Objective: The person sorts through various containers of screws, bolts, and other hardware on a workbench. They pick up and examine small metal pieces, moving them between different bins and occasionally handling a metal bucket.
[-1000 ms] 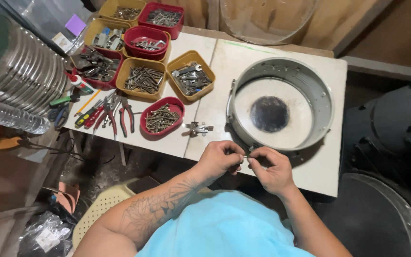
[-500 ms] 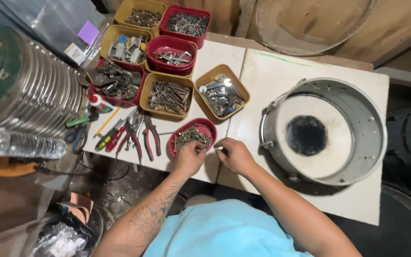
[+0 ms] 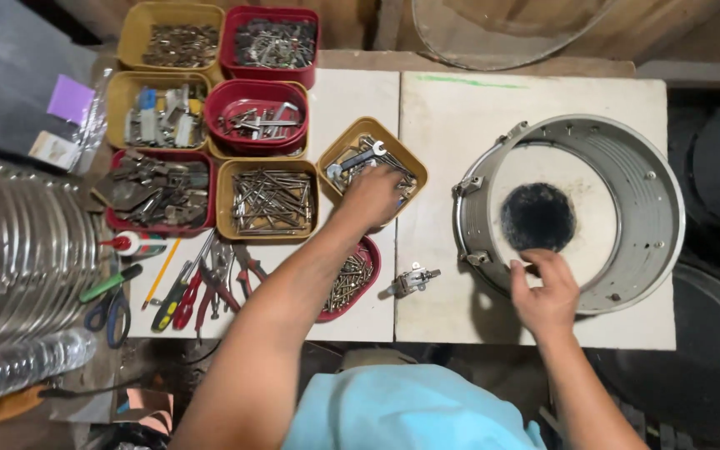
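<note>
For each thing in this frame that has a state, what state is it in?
Left hand: reaching into the yellow tray of wrenches, fingers among them.
Right hand: on the near rim of the drum shell.
Drum shell: lying flat, open side up, dark patch on its skin.
Metal lug: loose on the table.
Water bottle: lying on its side.

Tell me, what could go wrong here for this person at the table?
The left hand digs in a yellow tray of wrenches and metal parts, so it might get nicked. The forearm passes over the red screw tray at the table edge and could tip it. The drum shell overhangs the table's right side and could shift under the right hand.
</note>
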